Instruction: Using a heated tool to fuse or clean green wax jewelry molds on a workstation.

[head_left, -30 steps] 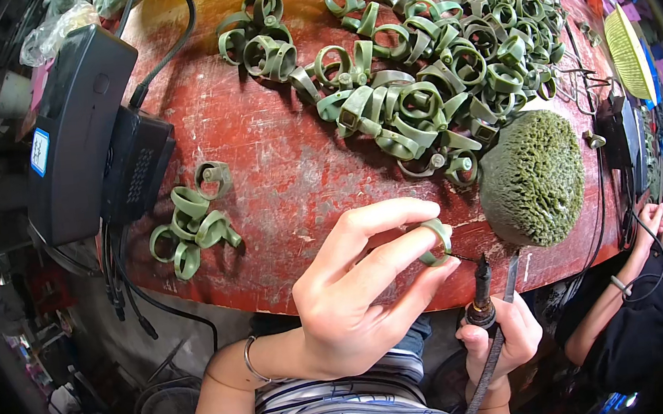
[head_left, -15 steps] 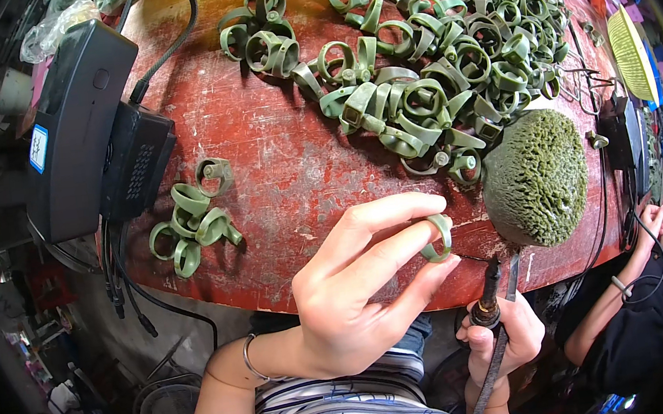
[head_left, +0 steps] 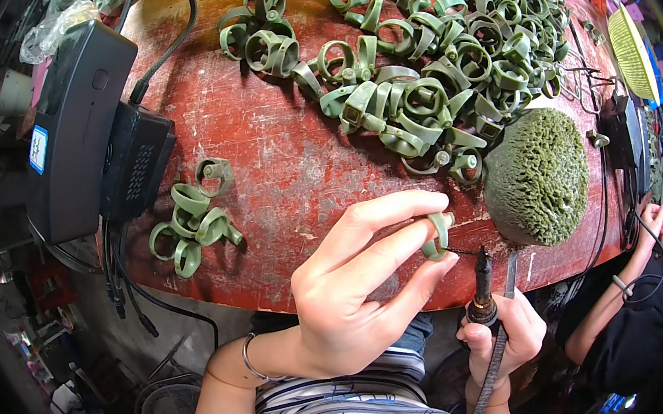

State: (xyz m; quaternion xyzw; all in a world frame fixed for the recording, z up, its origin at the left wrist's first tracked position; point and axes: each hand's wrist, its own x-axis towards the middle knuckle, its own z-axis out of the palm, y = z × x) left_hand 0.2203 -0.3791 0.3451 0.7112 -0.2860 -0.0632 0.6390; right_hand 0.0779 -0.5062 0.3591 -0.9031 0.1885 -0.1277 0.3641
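Observation:
My left hand (head_left: 348, 301) pinches a green wax ring (head_left: 441, 230) between thumb and fingers, just above the near edge of the table. Closed on two tools, my right hand (head_left: 523, 331) is to its right. One is a dark pen-like tool with a thin wire tip (head_left: 482, 282), looking like a wax pen; that tip reaches up to the ring's lower side. The other is a long flat metal strip, probably a file (head_left: 496, 359), whose far end meets the base of a rough green lump (head_left: 540, 179).
A big heap of green rings (head_left: 447, 76) covers the far right of the red table (head_left: 266, 189). Several more rings (head_left: 193, 224) lie at left, beside a black device (head_left: 81, 131) with cables. At right are a yellow-green basket (head_left: 631, 57) and another person's arm (head_left: 626, 282).
The pen-like tool has shifted slightly left and its tip has come to the ring. The ring has turned a little in my left fingers.

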